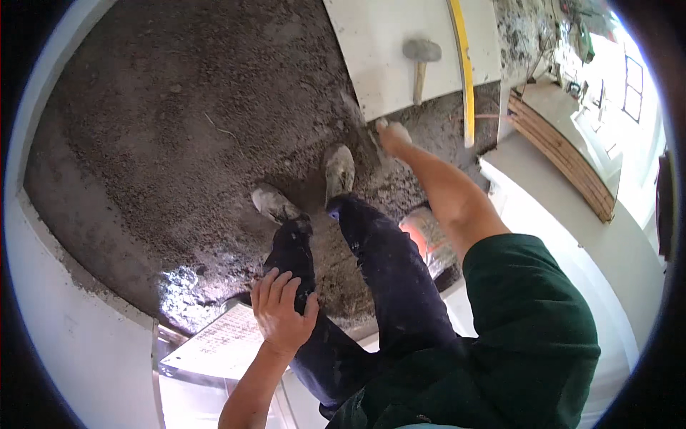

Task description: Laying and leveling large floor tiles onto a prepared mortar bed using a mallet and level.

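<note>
My right hand [393, 136] is closed beside the near edge of a large pale tile [382, 68]. It grips what looks like a trowel, with a thin dark blade [374, 146] pointing down at the mortar; most of the tool is hidden. My left hand [284, 309] lies on my left knee, fingers stretched out and holding nothing. On the tile rests a rubber mallet [421, 50] with a grey head and a wooden handle. A long yellow spirit level [463, 71] lies across the tile's right part, its near end reaching past the edge.
Loose grey-brown mortar [193, 107] spreads around my shoes [339, 170]. A pale wall [78, 336] borders it at left. Stacked boards or tiles [561, 146] stand at right. Behind my legs are an orange-and-white object [421, 232] and a printed white panel [218, 343].
</note>
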Tool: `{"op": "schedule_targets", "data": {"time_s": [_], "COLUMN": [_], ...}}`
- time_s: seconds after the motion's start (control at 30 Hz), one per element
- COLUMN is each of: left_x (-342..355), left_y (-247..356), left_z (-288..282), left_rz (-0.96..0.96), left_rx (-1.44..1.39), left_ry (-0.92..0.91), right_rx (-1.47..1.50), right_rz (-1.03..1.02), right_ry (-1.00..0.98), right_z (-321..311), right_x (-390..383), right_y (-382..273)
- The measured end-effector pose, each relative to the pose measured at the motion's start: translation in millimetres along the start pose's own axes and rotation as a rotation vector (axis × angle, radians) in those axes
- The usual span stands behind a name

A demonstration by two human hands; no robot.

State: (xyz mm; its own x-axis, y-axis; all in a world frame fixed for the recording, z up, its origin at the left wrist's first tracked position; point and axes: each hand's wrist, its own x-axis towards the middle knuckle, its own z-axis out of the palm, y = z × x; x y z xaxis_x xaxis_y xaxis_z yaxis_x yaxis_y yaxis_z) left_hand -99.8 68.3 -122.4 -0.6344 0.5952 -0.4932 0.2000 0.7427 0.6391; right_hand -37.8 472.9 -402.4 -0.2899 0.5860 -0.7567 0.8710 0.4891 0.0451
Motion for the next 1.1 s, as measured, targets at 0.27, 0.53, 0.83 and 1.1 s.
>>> {"op": "schedule_targets", "data": {"time_s": [0.27,0.53,0.83,1.1], "left_x": [-18.3,-8.4,-38.4,-62.9], "left_y": [31.6,88.6,131.0,125.5], "left_z": [27.8,17.2,25.1,6.3], "left_rz": [0.022,-0.085,-0.010,0.126], "left_rx": [0.052,0.257,0.775,1.031], "left_ry": [-0.250,-0.412,-0.949,-1.041], "right_rx": [0.236,0.777,1.152,1.338], "right_rz": [0.124,0.515,0.804,1.315], "right_ry": [-0.124,-0.149,0.121,1.070], "right_z": [42.7,81.5,131.9,160.7], "right_x": [-92.9,-193.5,-372.2,-453.2], "right_y": [125.9,189.0,214.4,350.7]}}
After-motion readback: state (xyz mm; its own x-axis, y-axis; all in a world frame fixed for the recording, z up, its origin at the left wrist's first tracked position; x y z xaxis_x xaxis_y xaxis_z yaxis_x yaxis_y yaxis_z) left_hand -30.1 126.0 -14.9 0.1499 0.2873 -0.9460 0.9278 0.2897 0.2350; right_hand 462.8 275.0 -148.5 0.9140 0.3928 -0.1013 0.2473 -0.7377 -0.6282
